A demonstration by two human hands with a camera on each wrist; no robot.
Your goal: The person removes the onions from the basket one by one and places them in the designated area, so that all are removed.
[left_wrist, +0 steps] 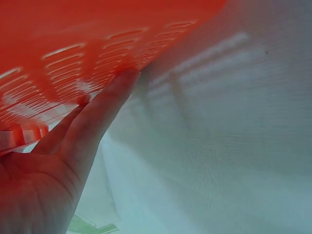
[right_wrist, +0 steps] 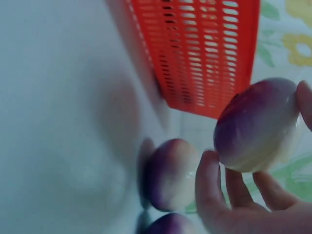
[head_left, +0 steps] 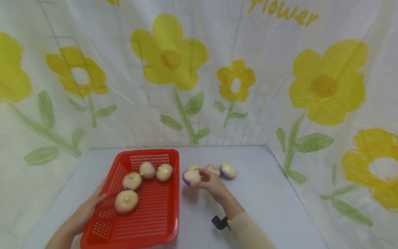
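My right hand [head_left: 214, 185] pinches a purple-and-white turnip [head_left: 191, 177] between thumb and fingertips, held above the table just right of the red basket [head_left: 175, 207]. In the right wrist view, the held turnip [right_wrist: 258, 126] has its purple side toward the basket's slotted wall. At the basket's left side, my left hand [head_left: 84, 211] holds the wall, thumb at the rim and fingers along the outside. Its straight fingers [left_wrist: 102, 107] lie against the slotted plastic in the left wrist view. Several turnips [head_left: 126, 201] lie inside the basket, along its left and far sides.
Behind my right hand, three more turnips sit on the white table [head_left: 258, 207]: a partly hidden one [head_left: 194, 167], a middle one [head_left: 212, 169] and a right one [head_left: 228, 170]. A curtain [head_left: 199, 114] with yellow flowers hangs behind the table and along its sides.
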